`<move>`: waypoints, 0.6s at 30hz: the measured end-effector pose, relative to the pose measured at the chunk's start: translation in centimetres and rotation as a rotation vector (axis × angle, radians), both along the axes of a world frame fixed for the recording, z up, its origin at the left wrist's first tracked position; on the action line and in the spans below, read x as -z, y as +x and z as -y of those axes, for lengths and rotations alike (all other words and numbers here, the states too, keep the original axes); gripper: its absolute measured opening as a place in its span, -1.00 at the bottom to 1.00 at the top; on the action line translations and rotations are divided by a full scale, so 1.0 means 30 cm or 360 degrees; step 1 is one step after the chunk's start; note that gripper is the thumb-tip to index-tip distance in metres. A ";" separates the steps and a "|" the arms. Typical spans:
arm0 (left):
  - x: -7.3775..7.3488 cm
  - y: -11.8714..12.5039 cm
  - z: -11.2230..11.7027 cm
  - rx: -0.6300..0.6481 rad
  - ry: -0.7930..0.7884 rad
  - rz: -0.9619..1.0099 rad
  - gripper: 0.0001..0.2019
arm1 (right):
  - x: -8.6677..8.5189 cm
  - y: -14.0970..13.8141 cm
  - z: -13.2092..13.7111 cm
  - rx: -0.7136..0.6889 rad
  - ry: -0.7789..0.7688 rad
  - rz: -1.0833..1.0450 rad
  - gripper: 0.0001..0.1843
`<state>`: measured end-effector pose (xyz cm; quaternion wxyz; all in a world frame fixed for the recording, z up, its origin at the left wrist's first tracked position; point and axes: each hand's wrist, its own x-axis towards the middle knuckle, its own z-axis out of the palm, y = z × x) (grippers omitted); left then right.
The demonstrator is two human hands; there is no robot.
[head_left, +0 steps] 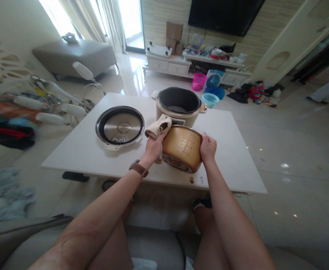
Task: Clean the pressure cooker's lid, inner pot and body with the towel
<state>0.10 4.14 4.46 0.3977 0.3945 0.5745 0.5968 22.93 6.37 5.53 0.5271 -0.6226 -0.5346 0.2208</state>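
Left hand (153, 148) clutches beige cloth (158, 126); right hand (208, 147) grips tilted, round golden pot (182, 149). Cooker (178, 107) behind, open, black-lined.

Left hand (153, 148), right hand (208, 147): both forward, both closed.

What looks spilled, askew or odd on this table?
Two small specks lie on the table near its front edge, below the pot; too small to identify. The pot is out of the cooker, tipped on its side in the right hand, the left hand pressing a cloth to it. The lid lies detached, inner side up.
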 end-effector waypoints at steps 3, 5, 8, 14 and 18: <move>0.018 -0.014 -0.020 -0.0057 -0.0230 0.0106 -0.54 | 0.023 0.012 -0.010 0.0015 -0.0007 -0.0063 -0.32; 0.022 -0.019 -0.023 -0.0064 -0.0329 0.0167 -0.54 | 0.043 0.021 -0.018 0.0019 -0.0015 -0.0119 -0.29; 0.019 -0.024 -0.020 -0.0076 -0.0327 0.0170 -0.54 | 0.071 0.030 -0.028 0.0030 -0.0037 -0.0205 -0.26; 0.024 -0.034 -0.022 -0.0158 -0.0280 0.0045 -0.53 | 0.074 0.025 -0.037 0.0018 -0.0052 -0.0217 -0.27; 0.031 -0.034 -0.027 -0.0198 -0.0316 0.0144 -0.53 | 0.040 0.017 -0.036 0.0028 0.0073 -0.0078 -0.36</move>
